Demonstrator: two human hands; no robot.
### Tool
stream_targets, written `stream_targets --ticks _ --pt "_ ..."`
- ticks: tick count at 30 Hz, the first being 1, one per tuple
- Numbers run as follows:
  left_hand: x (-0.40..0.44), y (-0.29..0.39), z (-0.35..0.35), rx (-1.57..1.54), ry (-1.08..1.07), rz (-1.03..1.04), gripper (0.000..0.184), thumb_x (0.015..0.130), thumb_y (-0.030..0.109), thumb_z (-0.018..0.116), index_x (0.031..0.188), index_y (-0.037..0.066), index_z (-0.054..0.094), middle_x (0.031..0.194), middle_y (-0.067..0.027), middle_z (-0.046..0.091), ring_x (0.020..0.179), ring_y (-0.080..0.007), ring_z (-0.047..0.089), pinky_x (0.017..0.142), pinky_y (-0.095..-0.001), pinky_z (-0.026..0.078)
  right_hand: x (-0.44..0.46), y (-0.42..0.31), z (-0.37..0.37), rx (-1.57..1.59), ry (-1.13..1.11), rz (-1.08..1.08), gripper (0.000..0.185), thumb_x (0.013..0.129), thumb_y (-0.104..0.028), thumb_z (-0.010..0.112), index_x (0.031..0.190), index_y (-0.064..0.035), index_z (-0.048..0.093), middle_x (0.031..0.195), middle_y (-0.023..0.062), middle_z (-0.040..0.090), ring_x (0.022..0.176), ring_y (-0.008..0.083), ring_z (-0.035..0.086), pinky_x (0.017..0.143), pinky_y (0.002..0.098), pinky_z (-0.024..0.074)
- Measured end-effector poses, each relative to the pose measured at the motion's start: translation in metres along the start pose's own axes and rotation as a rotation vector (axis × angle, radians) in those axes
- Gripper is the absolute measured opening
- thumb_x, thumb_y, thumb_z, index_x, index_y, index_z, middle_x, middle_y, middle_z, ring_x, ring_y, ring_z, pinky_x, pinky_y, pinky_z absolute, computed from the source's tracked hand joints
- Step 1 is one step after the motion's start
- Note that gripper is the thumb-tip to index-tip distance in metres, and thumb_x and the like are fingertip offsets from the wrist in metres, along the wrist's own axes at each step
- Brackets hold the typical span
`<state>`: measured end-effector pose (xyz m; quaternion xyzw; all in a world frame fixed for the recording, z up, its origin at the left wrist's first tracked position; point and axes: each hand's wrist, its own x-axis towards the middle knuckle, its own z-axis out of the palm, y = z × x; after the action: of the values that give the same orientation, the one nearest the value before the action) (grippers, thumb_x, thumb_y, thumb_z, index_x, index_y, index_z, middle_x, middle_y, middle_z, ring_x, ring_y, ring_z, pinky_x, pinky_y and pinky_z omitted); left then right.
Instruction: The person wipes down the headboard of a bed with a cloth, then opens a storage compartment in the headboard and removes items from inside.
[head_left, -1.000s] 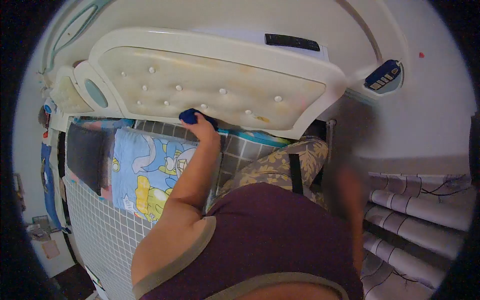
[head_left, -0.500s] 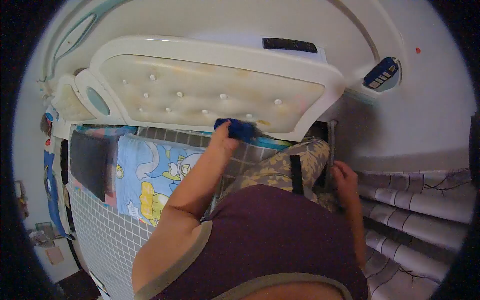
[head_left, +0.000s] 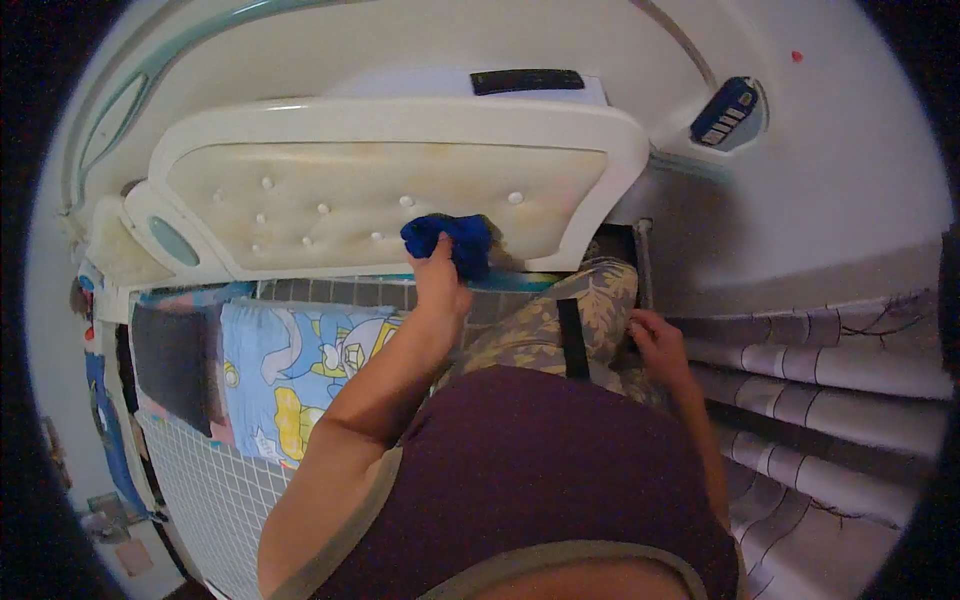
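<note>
A dark blue cloth (head_left: 468, 240) is bunched against the lower part of the cream, button-tufted headboard (head_left: 300, 170). My left hand (head_left: 437, 280) grips it, thumb on top, and the cloth hides most of the fingers. The cloth covers part of the padding close to the bottom rail. Low at my other side, my right hand (head_left: 660, 345) hangs beside my knee in patterned trousers (head_left: 520, 325). Its fingers are loosely curled and a little apart, with nothing visible in them.
A blue cartoon-print pillow (head_left: 300, 360) and a dark grey cushion (head_left: 178, 350) lie on the grid-patterned bed sheet (head_left: 200, 480). A black strip-shaped object (head_left: 527, 81) lies above the headboard. A blue remote-like object (head_left: 727, 112) sits by the wall. Striped curtains (head_left: 800, 380) hang at the right.
My left hand has moved the cloth slightly up from the headboard's lower edge onto the padding, where it looks more spread. My right hand has shifted closer to my knee. The view has turned slightly.
</note>
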<state>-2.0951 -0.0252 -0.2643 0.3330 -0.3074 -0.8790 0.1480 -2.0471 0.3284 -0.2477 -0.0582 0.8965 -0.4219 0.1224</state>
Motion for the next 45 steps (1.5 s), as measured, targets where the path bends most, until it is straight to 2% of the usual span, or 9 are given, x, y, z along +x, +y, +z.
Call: stream_targets --ticks 2,7,11,20,23,29,34,39,45 --pt "-0.017 0.006 0.014 0.08 -0.03 0.157 0.038 0.087 0.003 0.055 0.122 0.013 0.042 0.114 -0.0089 0.052 0.097 -0.0239 0.057 0.083 -0.039 0.049 -0.004 0.0 0.0 0.04 0.003 0.014 0.031 0.088 -0.019 0.057 0.112 0.0009 0.058 0.097 0.0097 0.064 0.088 0.0132 0.058 0.078 0.027 0.046" --pt "-0.021 0.041 0.055 1.132 -0.236 1.372 0.073 0.068 -0.006 0.061 0.135 0.014 0.038 0.127 -0.0166 0.044 0.117 -0.0356 0.041 0.1 -0.0425 0.03 -0.015 -0.012 -0.016 0.104 0.025 0.066 0.031 0.088 -0.021 0.056 0.111 0.0003 0.058 0.108 0.0156 0.062 0.098 0.0243 0.059 0.085 0.0341 0.0461" --pt "-0.024 0.03 0.066 1.677 -0.435 1.51 0.068 0.066 0.005 0.065 0.128 0.027 0.049 0.138 -0.0115 0.037 0.128 -0.0316 0.032 0.098 -0.058 0.022 -0.017 0.012 -0.011 0.1 0.119 -0.018 0.028 0.088 -0.015 0.057 0.112 0.0003 0.058 0.099 0.0102 0.064 0.09 0.0148 0.059 0.079 0.028 0.0462" --pt "0.021 -0.033 0.008 2.163 -1.502 1.549 0.043 0.079 0.026 0.052 0.122 0.033 0.054 0.138 -0.0034 0.039 0.127 -0.0229 0.035 0.094 -0.0545 0.032 -0.025 0.004 -0.007 0.093 0.1 0.084 0.029 0.088 -0.016 0.058 0.113 -0.0012 0.058 0.098 0.0093 0.063 0.086 0.0144 0.057 0.077 0.0272 0.0455" --pt "0.013 -0.008 0.038 1.995 -1.55 1.598 0.033 0.078 0.022 0.052 0.11 0.022 0.061 0.132 -0.0048 0.043 0.12 -0.0227 0.041 0.093 -0.0481 0.034 -0.027 0.002 -0.016 0.104 0.139 0.133 0.029 0.088 -0.016 0.058 0.112 -0.0009 0.058 0.097 0.0088 0.063 0.086 0.0139 0.057 0.077 0.0271 0.0453" --pt "-0.017 0.019 0.153 1.763 -0.865 1.734 0.038 0.08 0.022 0.048 0.116 0.029 0.056 0.133 -0.0056 0.044 0.122 -0.0268 0.04 0.094 -0.0528 0.028 -0.025 0.019 -0.016 0.077 0.1 0.098 0.031 0.088 -0.021 0.055 0.11 0.0006 0.058 0.11 0.0162 0.062 0.1 0.0274 0.06 0.087 0.0357 0.046" --pt "0.005 -0.026 0.09 1.967 -1.332 1.809 0.037 0.081 0.021 0.047 0.117 0.023 0.056 0.133 -0.0067 0.044 0.123 -0.0257 0.04 0.094 -0.0523 0.029 -0.015 0.017 -0.005 -0.005 0.16 -0.043 0.029 0.087 -0.018 0.058 0.111 -0.0021 0.059 0.094 0.0095 0.065 0.082 0.0142 0.059 0.073 0.0283 0.047" --pt "0.009 -0.054 0.037 2.398 -1.637 1.618 0.035 0.08 0.022 0.049 0.114 0.021 0.058 0.134 -0.0073 0.044 0.125 -0.0233 0.037 0.099 -0.0512 0.029 -0.026 0.018 -0.007 0.062 0.137 0.093 0.031 0.087 -0.021 0.055 0.11 0.0003 0.059 0.109 0.0171 0.062 0.101 0.0323 0.059 0.087 0.038 0.0461" --pt "-0.018 -0.044 0.146 1.771 -1.309 1.793 0.037 0.075 0.018 0.053 0.112 0.015 0.059 0.127 -0.0095 0.048 0.122 -0.0264 0.039 0.096 -0.0478 0.03 -0.033 0.015 -0.013 0.066 0.229 0.048 0.028 0.088 -0.017 0.056 0.111 -0.0014 0.059 0.095 0.009 0.062 0.087 0.0181 0.057 0.077 0.0303 0.0458"
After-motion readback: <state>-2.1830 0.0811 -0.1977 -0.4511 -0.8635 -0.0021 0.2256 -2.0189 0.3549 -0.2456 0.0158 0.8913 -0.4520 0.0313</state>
